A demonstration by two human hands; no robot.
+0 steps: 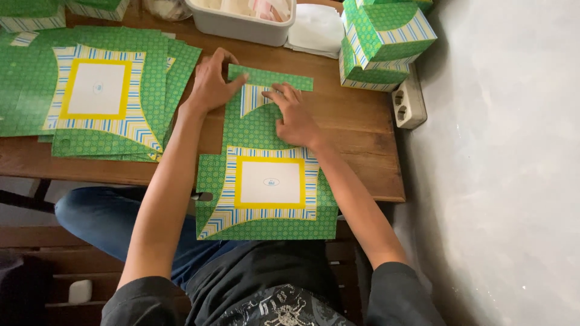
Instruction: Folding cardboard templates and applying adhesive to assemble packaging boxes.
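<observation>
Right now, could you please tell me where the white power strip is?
In the head view, the white power strip lies at the table's right edge, just below the stacked green boxes and right of the right hand.

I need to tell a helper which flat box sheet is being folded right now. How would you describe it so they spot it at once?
On the wooden table, look at the near edge in front of the seated person. The green patterned cardboard sheet there overhangs that edge, and the left hand and right hand press its far flap. Unlike the stack of flat sheets to the left, it lies alone, partly folded.
</observation>
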